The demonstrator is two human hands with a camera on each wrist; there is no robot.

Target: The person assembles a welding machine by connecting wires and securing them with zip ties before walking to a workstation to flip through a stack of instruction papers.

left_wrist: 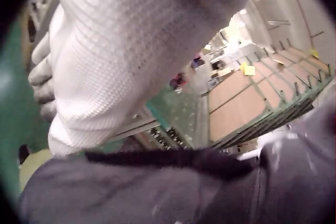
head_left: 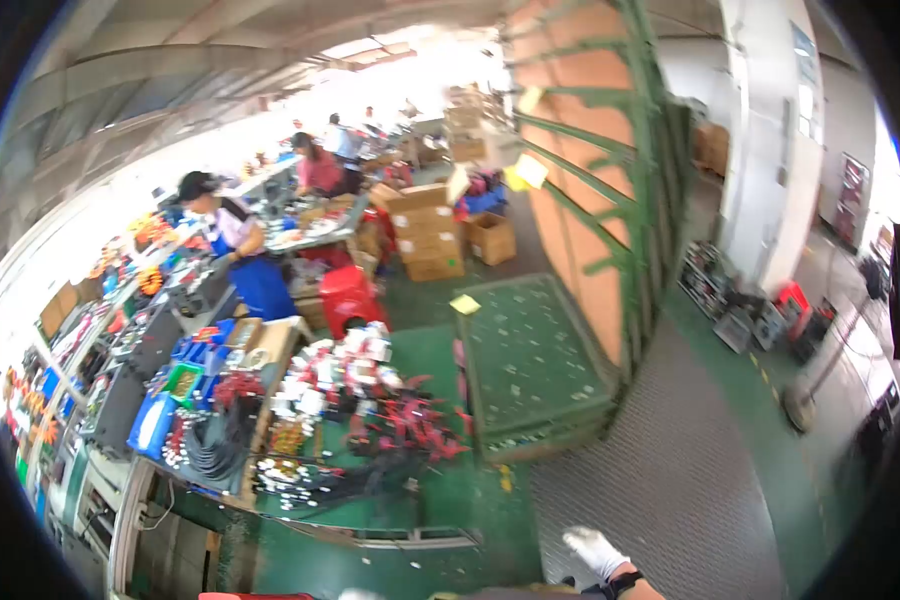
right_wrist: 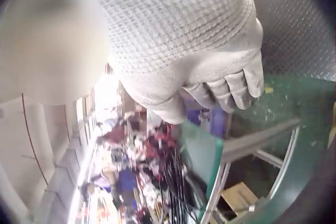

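Observation:
My right hand (head_left: 595, 552), in a white knitted glove, hangs low over the grey patterned floor in the head view. The right wrist view shows its fingers (right_wrist: 239, 90) loosely curled with nothing in them. My left hand (left_wrist: 100, 71) wears a matching glove, and its fingers (left_wrist: 43, 79) hang slightly bent and hold nothing. Ahead stands a green-topped workbench (head_left: 450, 490). Piled on it are wire bundles with white connectors (head_left: 335, 375), red wires (head_left: 415, 425) and long black cables (head_left: 370, 478).
Right of the bench is a low green platform (head_left: 540, 360), beside a tall green-framed panel (head_left: 580, 190). A red stool (head_left: 350, 300) and stacked cartons (head_left: 425, 235) stand beyond. A person in a blue apron (head_left: 260, 285) works at the left benches. A pedestal fan (head_left: 800, 405) stands far right.

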